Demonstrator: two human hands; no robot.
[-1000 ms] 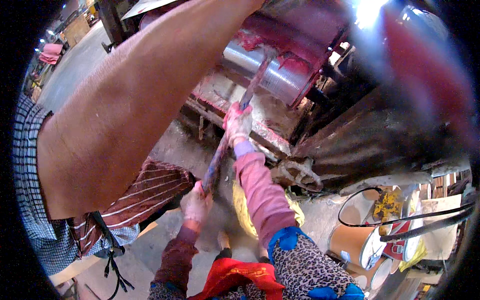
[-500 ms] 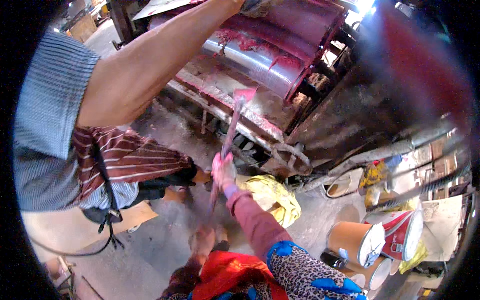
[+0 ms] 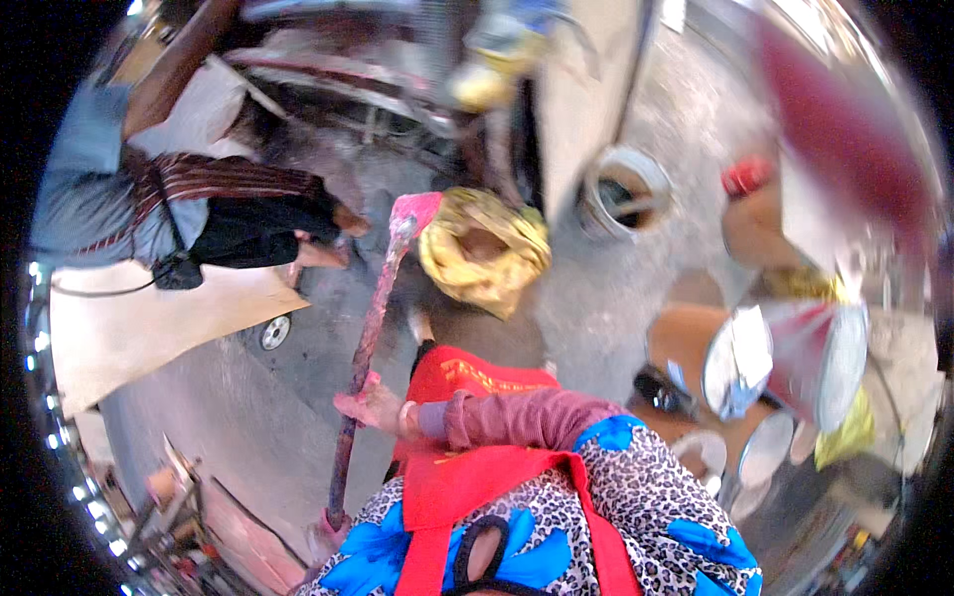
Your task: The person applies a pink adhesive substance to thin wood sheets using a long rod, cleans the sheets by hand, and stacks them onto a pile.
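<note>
A long-handled scraper [image 3: 370, 320], its shaft stained and its flat blade coated pink, slants in front of my body, blade away from me. My right hand [image 3: 379, 403] is closed round the middle of the shaft. Lower down, near the shaft's end, my left hand [image 3: 326, 534] grips it too, slightly blurred. The blade is raised beside a yellow plastic sack [image 3: 502, 285] that lines an open-topped container on the floor; from here I cannot tell whether they touch.
A co-worker in a striped apron [image 3: 221, 187] stands at the left. A tan sheet [image 3: 169, 323] lies near a small wheel [image 3: 275, 333]. Toward the right are a bucket [image 3: 648, 167] and several drums [image 3: 674, 343]. Blurred machinery [image 3: 348, 79] stands at the far side.
My view has swung away from the pink-smeared roller machine, toward the right and the floor. The scraper has come back from the machine's tray to beside the yellow sack, still in both hands.
</note>
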